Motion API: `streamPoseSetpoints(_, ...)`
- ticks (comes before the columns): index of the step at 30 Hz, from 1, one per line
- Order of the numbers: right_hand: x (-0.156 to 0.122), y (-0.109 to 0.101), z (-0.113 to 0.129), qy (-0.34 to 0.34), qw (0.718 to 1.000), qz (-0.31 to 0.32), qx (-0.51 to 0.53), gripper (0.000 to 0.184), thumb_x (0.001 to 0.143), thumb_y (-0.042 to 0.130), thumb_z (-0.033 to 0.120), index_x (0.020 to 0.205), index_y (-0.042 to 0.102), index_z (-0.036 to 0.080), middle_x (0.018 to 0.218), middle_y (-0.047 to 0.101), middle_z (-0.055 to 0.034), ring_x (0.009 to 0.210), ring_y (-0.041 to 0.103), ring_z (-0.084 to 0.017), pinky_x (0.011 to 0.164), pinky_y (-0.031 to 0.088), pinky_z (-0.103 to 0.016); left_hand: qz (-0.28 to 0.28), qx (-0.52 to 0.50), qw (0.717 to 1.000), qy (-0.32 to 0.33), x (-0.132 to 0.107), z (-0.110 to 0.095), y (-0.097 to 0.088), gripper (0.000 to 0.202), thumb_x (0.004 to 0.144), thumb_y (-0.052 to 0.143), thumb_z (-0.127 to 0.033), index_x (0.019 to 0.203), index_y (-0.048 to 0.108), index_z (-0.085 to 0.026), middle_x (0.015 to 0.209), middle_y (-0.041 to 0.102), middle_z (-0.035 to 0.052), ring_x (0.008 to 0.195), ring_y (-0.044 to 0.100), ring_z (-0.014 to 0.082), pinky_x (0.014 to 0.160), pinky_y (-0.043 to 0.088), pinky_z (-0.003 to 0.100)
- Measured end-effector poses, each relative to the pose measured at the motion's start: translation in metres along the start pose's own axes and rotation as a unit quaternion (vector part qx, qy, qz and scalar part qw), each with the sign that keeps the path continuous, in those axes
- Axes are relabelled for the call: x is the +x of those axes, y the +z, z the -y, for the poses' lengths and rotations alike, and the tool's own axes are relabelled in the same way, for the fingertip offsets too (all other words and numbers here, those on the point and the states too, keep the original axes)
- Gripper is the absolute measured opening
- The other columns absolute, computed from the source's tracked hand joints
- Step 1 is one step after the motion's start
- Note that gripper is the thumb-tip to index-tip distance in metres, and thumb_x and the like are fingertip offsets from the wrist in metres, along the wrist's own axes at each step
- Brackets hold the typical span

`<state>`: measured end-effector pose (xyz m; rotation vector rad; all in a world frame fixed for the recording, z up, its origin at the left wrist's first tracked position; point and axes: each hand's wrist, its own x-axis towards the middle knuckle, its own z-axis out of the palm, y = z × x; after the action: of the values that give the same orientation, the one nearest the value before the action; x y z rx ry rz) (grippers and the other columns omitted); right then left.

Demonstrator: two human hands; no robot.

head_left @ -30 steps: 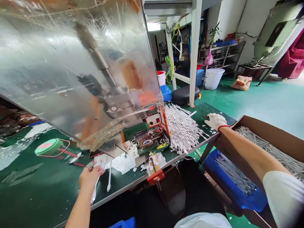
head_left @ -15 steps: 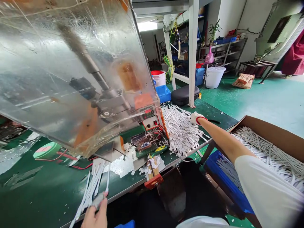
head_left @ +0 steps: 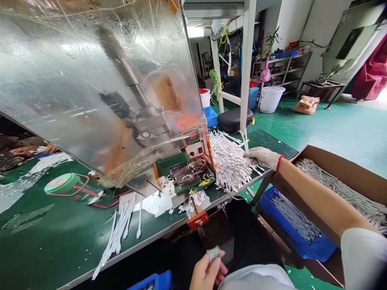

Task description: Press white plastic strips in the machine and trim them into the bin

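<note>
My left hand (head_left: 207, 274) is bare and low, below the table edge near my lap, its fingers pinched on a small grey piece (head_left: 213, 253). My right hand (head_left: 262, 157), in a white glove with a red cuff, reaches over the big pile of white strips (head_left: 228, 159) on the green table (head_left: 45, 237), fingers resting on the strips at the pile's right side. A loose bunch of white strips (head_left: 121, 225) lies near the table's front edge. Behind it stands a press machine (head_left: 187, 161) under a clear plastic guard (head_left: 96, 80).
A cardboard box (head_left: 347, 181) full of white strips and a blue bin (head_left: 305, 241) sit to my right. A green tape roll (head_left: 62, 183) with red wire lies at left. Another person's hand (head_left: 28, 150) shows at far left. White post, buckets, shelves stand behind.
My left hand has pulled back off the table toward my lap with the grey piece, leaving the strips on the table. My right hand moved from the table's right end onto the strip pile.
</note>
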<state>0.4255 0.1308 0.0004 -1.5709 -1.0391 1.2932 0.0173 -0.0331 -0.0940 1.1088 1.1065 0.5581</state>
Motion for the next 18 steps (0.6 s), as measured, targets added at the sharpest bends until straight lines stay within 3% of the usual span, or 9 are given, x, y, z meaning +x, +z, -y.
streamPoseSetpoints(2, -0.031, 0.032, 0.002, -0.030, 0.997, 0.055, 0.047, 0.038, 0.076, 0.078, 0.040, 0.095, 0.064, 0.011, 0.075, 0.067, -0.0078, 0.055, 0.052, -0.009, 0.051, 0.042, -0.020, 0.052, -0.013, 0.998, 0.033, 0.015, -0.028, 0.027, 0.054, 0.082, 0.064, -0.064, 0.104, 0.073, -0.016, 0.074, 0.072, 0.0106, 0.062, 0.064, 0.0179, 0.057, 0.048, 0.028)
streamPoseSetpoints(4, -0.062, 0.067, 0.003, -0.035, 0.994, 0.092, 0.053, 0.045, 0.075, 0.078, 0.047, 0.097, 0.063, 0.011, 0.073, 0.066, -0.0069, 0.053, 0.053, -0.009, 0.049, 0.044, -0.019, 0.047, -0.028, 0.995, 0.079, 0.030, -0.058, 0.046, 0.053, 0.087, 0.061, -0.059, 0.117, 0.067, -0.015, 0.087, 0.074, 0.0128, 0.071, 0.068, 0.0190, 0.065, 0.053, 0.030)
streamPoseSetpoints(8, -0.105, 0.120, -0.002, -0.077, 0.988, 0.131, 0.009, 0.037, 0.082, 0.069, 0.046, 0.095, 0.064, 0.011, 0.070, 0.065, -0.0039, 0.055, 0.056, -0.010, 0.050, 0.046, -0.019, 0.035, -0.067, 0.991, 0.106, 0.054, -0.095, 0.060, 0.045, 0.083, 0.067, -0.057, 0.090, 0.066, -0.012, 0.093, 0.075, 0.0166, 0.076, 0.072, 0.0227, 0.068, 0.056, 0.033)
streamPoseSetpoints(12, -0.119, 0.138, -0.008, -0.102, 0.985, 0.116, -0.076, 0.026, 0.086, 0.061, 0.037, 0.096, 0.067, 0.014, 0.077, 0.065, -0.0027, 0.060, 0.058, -0.011, 0.052, 0.048, -0.019, 0.013, -0.107, 0.991, 0.074, 0.058, -0.097, 0.056, 0.046, 0.077, 0.073, -0.056, 0.087, 0.063, -0.011, 0.080, 0.075, 0.0135, 0.066, 0.072, 0.0217, 0.062, 0.057, 0.031)
streamPoseSetpoints(16, -0.123, 0.150, -0.012, -0.091, 0.979, 0.102, -0.150, 0.021, 0.085, 0.059, 0.032, 0.093, 0.069, 0.015, 0.077, 0.066, -0.0015, 0.063, 0.060, -0.013, 0.054, 0.046, -0.020, -0.043, -0.011, 0.995, 0.093, 0.049, -0.084, 0.049, 0.045, 0.080, 0.069, -0.058, 0.078, 0.058, -0.014, 0.073, 0.073, 0.0112, 0.059, 0.071, 0.0211, 0.056, 0.056, 0.030)
streamPoseSetpoints(18, -0.124, 0.157, -0.017, -0.091, 0.976, 0.090, -0.176, 0.018, 0.084, 0.060, 0.030, 0.090, 0.070, 0.016, 0.075, 0.066, -0.0007, 0.064, 0.060, -0.013, 0.056, 0.045, -0.019, -0.041, 0.016, 0.995, 0.090, 0.046, -0.077, 0.046, 0.048, 0.082, 0.065, -0.062, 0.076, 0.056, -0.015, 0.074, 0.074, 0.0120, 0.060, 0.071, 0.0218, 0.055, 0.057, 0.031)
